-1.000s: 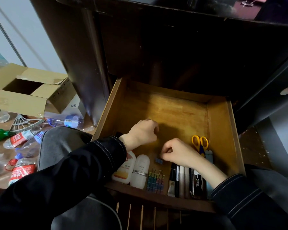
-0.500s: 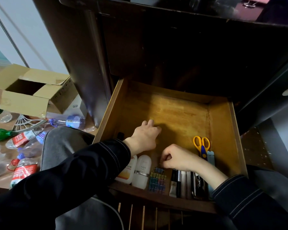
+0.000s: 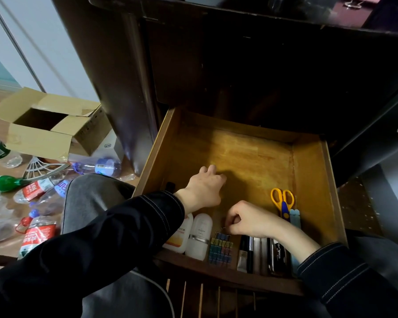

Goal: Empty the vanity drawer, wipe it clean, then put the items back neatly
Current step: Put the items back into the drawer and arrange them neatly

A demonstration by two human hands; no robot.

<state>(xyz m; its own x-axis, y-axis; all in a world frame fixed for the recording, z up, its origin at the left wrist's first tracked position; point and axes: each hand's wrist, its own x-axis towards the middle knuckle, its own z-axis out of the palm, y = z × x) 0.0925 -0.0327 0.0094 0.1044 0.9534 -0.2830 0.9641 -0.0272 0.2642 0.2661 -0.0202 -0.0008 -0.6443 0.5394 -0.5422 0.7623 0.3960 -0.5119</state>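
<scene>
- Right hand point(image 3: 248, 220) curled, fingertips pinching the topmost of the coloured metal binder clips point(image 3: 221, 247); left hand point(image 3: 205, 189) loose-fingered on the bare floor of my wooden drawer point(image 3: 251, 157).
- Front row: two rounded white bottles point(image 3: 200, 235), clips, dark pens point(image 3: 251, 253), yellow-handled scissors point(image 3: 282, 199).
- Black case point(image 3: 279, 254): white script, unreadable.
</scene>
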